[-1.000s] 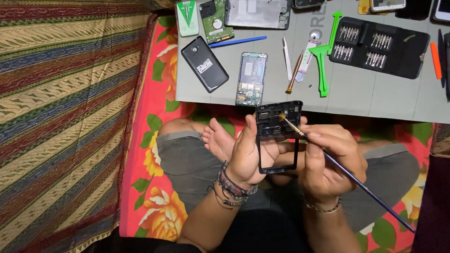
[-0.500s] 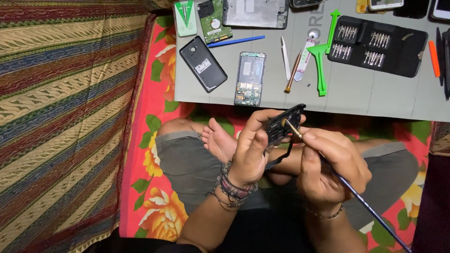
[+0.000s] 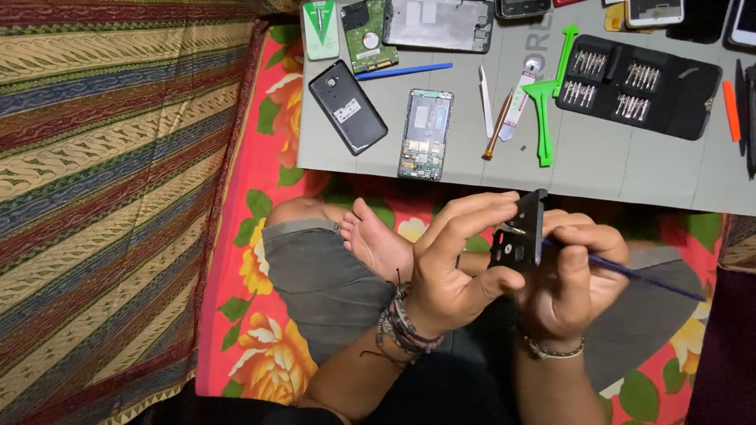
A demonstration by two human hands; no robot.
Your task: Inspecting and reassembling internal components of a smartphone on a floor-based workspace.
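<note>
Phone frame [image 3: 521, 236] turned edge-on; hands gripping, brush [image 3: 622, 269] inside.

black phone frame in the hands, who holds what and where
The left hand grips the black plastic phone frame by its long edges; the right hand holds a thin blue-handled brush near its tip.

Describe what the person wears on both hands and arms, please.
Both forearms are bare, with no sleeves and no gloves. The left hand has a stack of beaded and braided bracelets at its wrist, with loose dark threads hanging. The right hand has one thin beaded bracelet. No rings are visible.
</note>
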